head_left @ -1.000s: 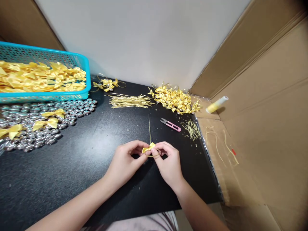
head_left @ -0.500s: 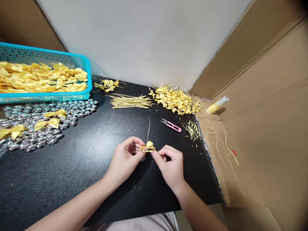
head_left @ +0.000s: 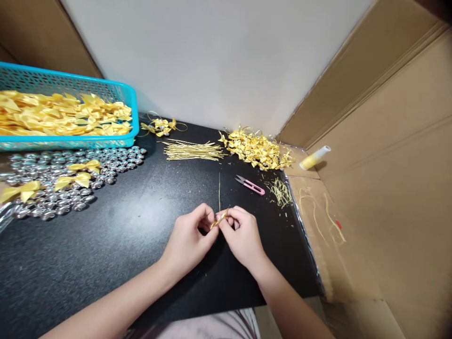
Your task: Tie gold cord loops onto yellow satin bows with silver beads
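Between my fingertips is a small yellow ribbon bow (head_left: 219,219), tilted and mostly covered by the fingers. A thin gold cord (head_left: 219,190) sticks up from it, away from me. My left hand (head_left: 192,238) pinches the bow's left side between thumb and fingers. From the right, my right hand (head_left: 243,238) pinches its other side, the two hands nearly touching. Whether a bead is on the bow I cannot tell. Beyond the right hand lie pink-handled thread snips (head_left: 250,185), with a heap of cord clippings (head_left: 280,193) beside them.
A turquoise basket (head_left: 136,110) of yellow bows stands at the left. Silver beads (head_left: 76,197) with several bows on top lie before it. Cut gold cords (head_left: 194,150) and finished-looking bows (head_left: 256,148) lie at the back. A cardboard wall (head_left: 381,141) rises at right, near a tube (head_left: 315,157).
The right hand has moved left, closer to my left hand. The bow has turned from nearly level to slanted and is more hidden. The cord now stands straighter.
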The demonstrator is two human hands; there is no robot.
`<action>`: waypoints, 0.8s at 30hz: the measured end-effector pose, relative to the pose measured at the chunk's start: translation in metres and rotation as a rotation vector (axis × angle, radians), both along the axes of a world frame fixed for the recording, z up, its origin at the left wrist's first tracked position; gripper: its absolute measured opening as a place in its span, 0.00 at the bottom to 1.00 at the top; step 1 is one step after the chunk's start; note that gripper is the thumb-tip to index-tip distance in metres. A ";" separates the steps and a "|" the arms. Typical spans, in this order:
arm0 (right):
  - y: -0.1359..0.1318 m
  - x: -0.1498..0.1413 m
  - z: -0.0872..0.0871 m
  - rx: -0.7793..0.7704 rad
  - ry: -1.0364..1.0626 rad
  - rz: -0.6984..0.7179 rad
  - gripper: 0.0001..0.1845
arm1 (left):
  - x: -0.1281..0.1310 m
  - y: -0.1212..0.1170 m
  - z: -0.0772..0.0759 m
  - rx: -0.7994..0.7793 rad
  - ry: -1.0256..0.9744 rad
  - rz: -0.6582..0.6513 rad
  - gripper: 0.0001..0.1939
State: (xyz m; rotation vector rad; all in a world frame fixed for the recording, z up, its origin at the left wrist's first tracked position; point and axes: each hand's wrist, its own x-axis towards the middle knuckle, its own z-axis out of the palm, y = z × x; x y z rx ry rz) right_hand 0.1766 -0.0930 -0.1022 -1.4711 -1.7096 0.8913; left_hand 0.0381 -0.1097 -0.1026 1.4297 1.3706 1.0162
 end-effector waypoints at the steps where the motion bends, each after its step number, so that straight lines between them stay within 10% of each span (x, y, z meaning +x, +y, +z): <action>1: 0.001 0.000 -0.001 -0.013 0.070 -0.004 0.07 | 0.000 0.001 -0.001 -0.025 -0.040 0.004 0.07; 11: -0.003 0.004 0.007 0.052 0.369 0.055 0.04 | -0.009 0.019 -0.002 -0.394 -0.585 0.129 0.18; 24: -0.007 0.031 0.017 0.066 0.841 0.079 0.05 | -0.014 0.026 0.000 -0.486 -0.683 0.212 0.19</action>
